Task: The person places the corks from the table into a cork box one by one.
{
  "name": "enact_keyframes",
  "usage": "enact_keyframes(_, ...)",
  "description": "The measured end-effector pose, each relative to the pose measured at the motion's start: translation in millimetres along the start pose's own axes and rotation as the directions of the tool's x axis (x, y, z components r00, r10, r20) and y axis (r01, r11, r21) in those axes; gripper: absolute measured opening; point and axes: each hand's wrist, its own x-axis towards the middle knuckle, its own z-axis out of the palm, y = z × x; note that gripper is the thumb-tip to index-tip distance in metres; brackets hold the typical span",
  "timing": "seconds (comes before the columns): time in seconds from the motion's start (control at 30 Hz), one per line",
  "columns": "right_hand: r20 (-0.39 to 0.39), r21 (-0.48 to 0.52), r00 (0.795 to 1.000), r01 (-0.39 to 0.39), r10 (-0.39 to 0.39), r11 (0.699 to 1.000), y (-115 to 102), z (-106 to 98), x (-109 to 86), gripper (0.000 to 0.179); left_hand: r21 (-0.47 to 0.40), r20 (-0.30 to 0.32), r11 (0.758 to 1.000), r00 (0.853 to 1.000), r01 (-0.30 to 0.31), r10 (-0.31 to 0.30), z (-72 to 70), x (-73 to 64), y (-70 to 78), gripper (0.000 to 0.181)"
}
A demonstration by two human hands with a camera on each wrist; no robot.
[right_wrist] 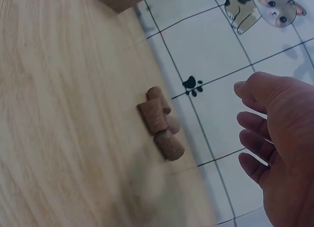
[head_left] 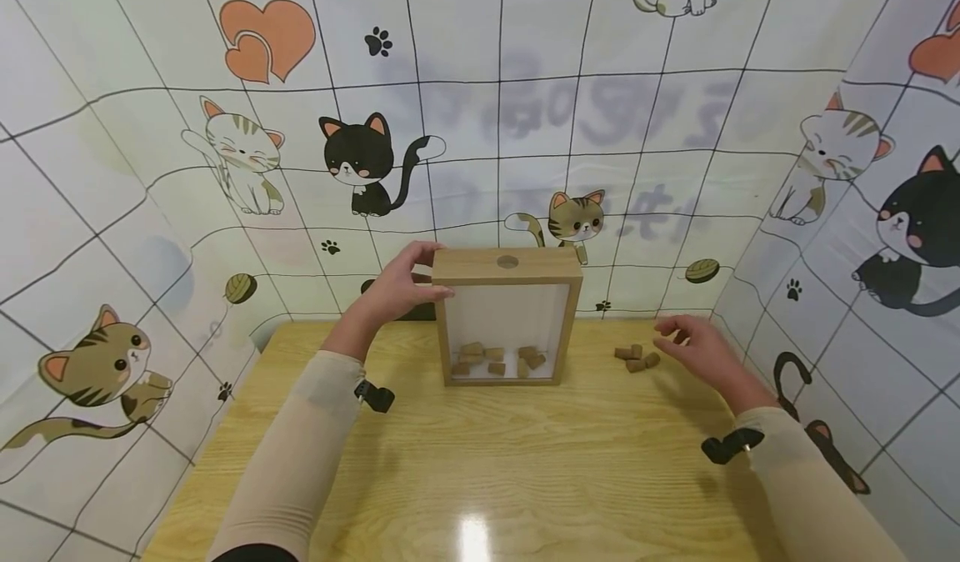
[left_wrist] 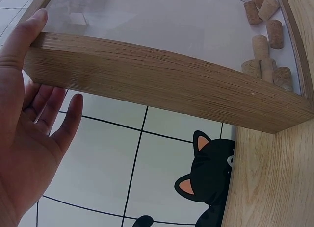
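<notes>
A shallow wooden box frame (head_left: 507, 278) with a clear front and a round hole (head_left: 507, 262) in its top stands upright on the table. Several corks (left_wrist: 275, 34) lie inside along its bottom. My left hand (head_left: 400, 285) holds the box at its upper left corner, thumb on the front edge and fingers behind. To the right of the box, a small pile of loose corks (right_wrist: 153, 115) sits on the tabletop. Just right of that pile hovers my right hand (head_left: 701, 349), fingers loosely bent with nothing between them.
The light wood table (head_left: 480, 454) ends at the back against a wall cloth (head_left: 465, 128) printed with cats and grid lines. Similar cloth hangs on the left and right sides. A dark item (head_left: 417, 312) shows partly behind the box's left side.
</notes>
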Motion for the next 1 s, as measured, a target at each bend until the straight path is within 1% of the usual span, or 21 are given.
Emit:
enact_keyframes(0.13,0.022,0.024,1.000,-0.016,0.016,1.000,16,7,-2.7,0.028,0.000,-0.001,1.000,1.000,-0.005,0.005,0.4,1.2,0.2,0.080)
enact_keyframes(0.27,0.063,0.032,0.997,-0.055,0.053,0.998,29,16,-6.4,0.034,0.003,-0.001,1.000,1.000,-0.007,0.007,0.8,0.6,1.2,0.081)
enact_keyframes(0.4,0.092,0.039,0.992,-0.087,0.083,0.995,38,25,-8.2,0.038,0.003,-0.001,1.000,1.000,0.001,-0.001,1.0,-0.4,1.8,0.081)
enact_keyframes(0.57,0.120,0.070,0.985,-0.130,0.121,0.989,44,35,-8.8,0.039,0.004,0.001,1.000,1.000,0.003,-0.003,1.6,0.1,1.0,0.082)
enact_keyframes(0.8,0.107,0.039,0.986,-0.130,0.125,0.991,50,44,-10.3,0.037,0.003,0.000,1.000,1.000,-0.001,0.001,3.5,0.0,1.8,0.082)
enact_keyframes(1.0,0.091,0.028,0.987,-0.137,0.134,0.990,53,46,-9.6,0.037,-0.007,0.000,1.000,1.000,0.016,-0.016,2.3,-0.8,2.9,0.082)
